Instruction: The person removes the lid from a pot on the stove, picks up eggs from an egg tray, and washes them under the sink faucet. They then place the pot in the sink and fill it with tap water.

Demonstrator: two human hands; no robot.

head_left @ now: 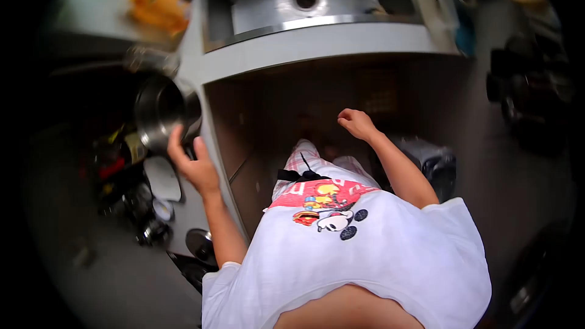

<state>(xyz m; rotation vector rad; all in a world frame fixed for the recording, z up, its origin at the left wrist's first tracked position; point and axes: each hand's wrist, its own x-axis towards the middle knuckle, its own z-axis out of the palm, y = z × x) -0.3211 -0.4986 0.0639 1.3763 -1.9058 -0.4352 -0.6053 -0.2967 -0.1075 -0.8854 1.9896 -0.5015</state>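
Where your left hand [200,172] reaches up at the left, its grip is spread: the thumb stands well away from the fingers, and a gap lies between them. No object is held in it. The fingertips overlap the lower edge of the steel pot [148,113] in view; contact with it cannot be confirmed. Locate the pot at your left, just beyond that hand and to the lower left of the sink [262,9].

Your right hand [358,125] is loosely curled, with the fingers bent inward. Nothing can be seen in it, but you cannot tell whether the fingertips are pressed together.

Note the arm positions. Your left forearm runs upward and slightly outward from the sleeve, with the hand angled toward the pot. Your right forearm slants upward and inward across the dark recess [274,94] below the white counter edge [317,40]; the hand hangs in front of that recess, well apart from the pot. A white oval item [163,180] lies left of your left wrist, and a blurred orange packet [161,9] lies farther up, left of the sink.
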